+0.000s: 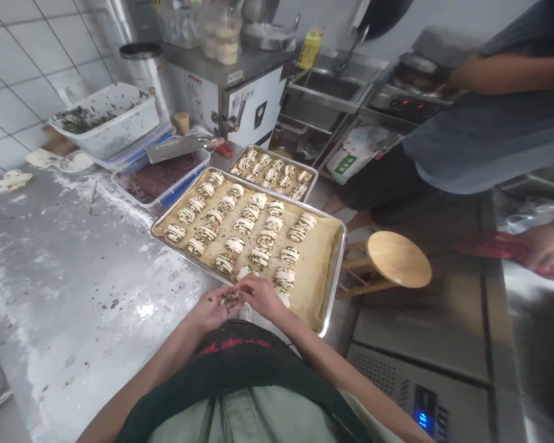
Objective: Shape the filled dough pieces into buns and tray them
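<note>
My left hand (211, 309) and my right hand (260, 296) meet at the near edge of a metal baking tray (333, 271) lined with paper. Their fingers are curled together around a small piece of dough with green filling (231, 299). The tray holds several rows of rolled dough pieces (242, 225) with green filling. My right hand rests over the nearest pieces at the tray's front edge.
A second tray of rolls (305, 167) lies behind. To the left are a white tub of greens (106, 120), a container of dark filling (154, 179) with a scraper (178, 147), and the floured steel table (64, 277). A wooden stool (397, 258) and another person (489, 123) are to the right.
</note>
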